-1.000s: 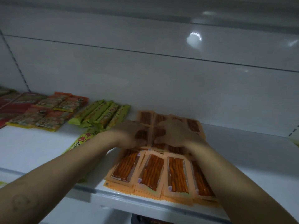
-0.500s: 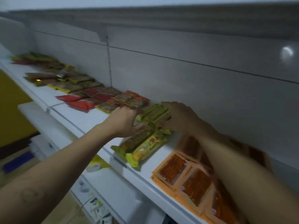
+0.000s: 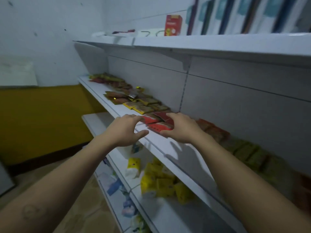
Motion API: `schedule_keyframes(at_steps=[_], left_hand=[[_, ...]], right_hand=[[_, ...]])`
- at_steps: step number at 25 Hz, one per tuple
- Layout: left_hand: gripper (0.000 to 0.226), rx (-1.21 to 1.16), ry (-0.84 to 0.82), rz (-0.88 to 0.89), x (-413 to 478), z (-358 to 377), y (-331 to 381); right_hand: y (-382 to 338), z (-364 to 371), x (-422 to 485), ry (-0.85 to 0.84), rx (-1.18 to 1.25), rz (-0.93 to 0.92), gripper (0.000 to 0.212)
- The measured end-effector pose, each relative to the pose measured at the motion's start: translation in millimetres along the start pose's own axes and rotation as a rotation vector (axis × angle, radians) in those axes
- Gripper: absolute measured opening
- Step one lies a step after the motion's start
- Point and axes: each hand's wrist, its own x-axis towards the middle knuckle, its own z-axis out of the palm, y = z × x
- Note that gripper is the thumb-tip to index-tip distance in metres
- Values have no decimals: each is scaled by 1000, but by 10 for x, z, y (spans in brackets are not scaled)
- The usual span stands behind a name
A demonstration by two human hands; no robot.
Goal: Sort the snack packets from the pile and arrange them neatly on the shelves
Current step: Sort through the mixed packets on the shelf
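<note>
A small stack of red snack packets (image 3: pixel 155 122) lies on the white middle shelf (image 3: pixel 170 149), between my two hands. My left hand (image 3: pixel 123 130) hovers at the shelf's front edge with fingers spread and thumb out, its fingertips by the left end of the red packets. My right hand (image 3: pixel 179 128) arches over their right side, fingertips on the far edge and thumb by the near edge. Rows of brown and yellow packets (image 3: pixel 143 106) run off to the left. Orange packets (image 3: pixel 212 129) and green packets (image 3: pixel 244 149) lie blurred to the right.
The upper shelf (image 3: pixel 202 43) overhangs close above and carries a red box (image 3: pixel 173 25) and upright books. On the lower shelf lie yellow packs (image 3: pixel 158 181) and blue-and-white packs. A yellow wall panel (image 3: pixel 42 115) and the floor are on the left.
My view and both hands have moved left along the shelf, from the orange stick packets, past the green packets, to the red packets.
</note>
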Motion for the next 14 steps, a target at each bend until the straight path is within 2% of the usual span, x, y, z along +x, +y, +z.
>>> schedule_keyframes(at_steps=[6,14], left_hand=[[62,-3,-24,-79,-81,-136,-1066],[60,-21,-21,-143,198,-21,-1982]], right_hand=[[-955,393,706,2,117,-22,82],[-1526,933,1655,41,221,-7,80]])
